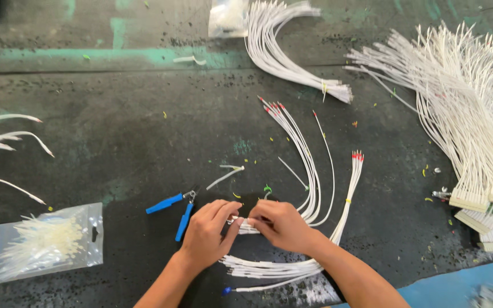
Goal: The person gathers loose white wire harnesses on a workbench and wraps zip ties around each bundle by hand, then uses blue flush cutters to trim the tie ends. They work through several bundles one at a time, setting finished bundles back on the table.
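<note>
My left hand [207,232] and my right hand [281,224] meet low in the middle of the dark worktable, both pinching one end of a bundle of thin white wires [309,171]. The wires curve up and away to red-tipped ends. A second white wire bundle [292,265] with a small yellow tie runs under my right wrist and up to red tips at the right. Blue-handled cutting pliers [175,208] lie just left of my left hand.
A clear bag of white cable ties [41,242] lies at lower left. A big heap of white wire harnesses with connectors [469,131] fills the right side. Another tied bundle [278,48] and a plastic bag [227,18] sit at the top. Loose wires [7,140] lie at left.
</note>
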